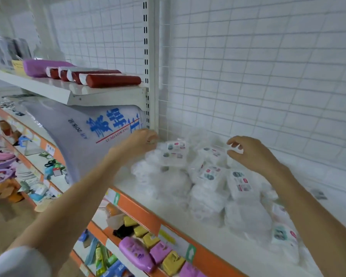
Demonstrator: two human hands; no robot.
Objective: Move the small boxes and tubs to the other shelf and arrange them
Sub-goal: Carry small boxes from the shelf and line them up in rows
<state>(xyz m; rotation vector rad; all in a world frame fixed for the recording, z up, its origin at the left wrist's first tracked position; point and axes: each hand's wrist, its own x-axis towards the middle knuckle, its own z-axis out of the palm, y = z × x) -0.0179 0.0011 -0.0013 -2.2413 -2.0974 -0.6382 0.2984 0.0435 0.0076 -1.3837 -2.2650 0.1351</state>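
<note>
A heap of white plastic-wrapped packs (208,176) with small printed labels lies on a white shelf (140,198) with an orange front edge. My left hand (142,140) reaches to the heap's upper left, its fingers curled at the edge of the topmost labelled pack (175,153); whether it grips the pack is unclear. My right hand (250,152) hovers above the heap's right side, fingers loosely curved, holding nothing.
A big white bag with blue lettering (92,134) leans beside the heap on the left. Above it a shelf carries red tubes (112,79) and a purple pack (38,66). Purple and yellow boxes (154,254) fill the shelf below. A wire grid backs the shelf.
</note>
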